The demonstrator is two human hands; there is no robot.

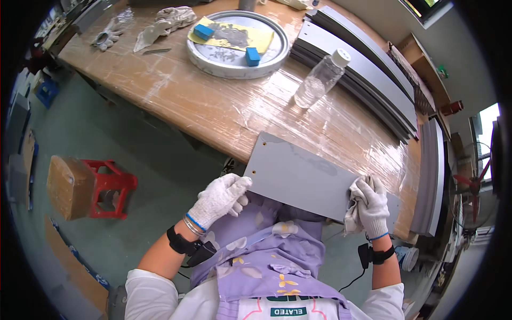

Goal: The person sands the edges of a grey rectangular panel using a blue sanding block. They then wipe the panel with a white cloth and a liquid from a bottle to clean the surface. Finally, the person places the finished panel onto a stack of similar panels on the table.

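Observation:
A long flat grey panel [304, 173] lies at the table's near edge, partly jutting over it, with two small brass-coloured holes at its left end. A darker, damp-looking patch runs along its far side. My left hand [221, 200], in a white knitted glove, has its fingers closed at the panel's near left corner. On the right part of the panel, my gloved right hand [372, 202] presses down a crumpled whitish rag [353, 216]. Beyond the panel, a clear plastic bottle [320, 80] with a white cap stands on the table, some clear liquid inside.
Plastic film covers the wooden table [213, 106]. A round grey lid [237, 69] holds yellow sandpaper [261, 40] and two blue blocks [253, 56]. Stacked grey panels [357, 69] lie at the back right. A red stool [114, 189] and cardboard box [69, 186] stand left on the floor.

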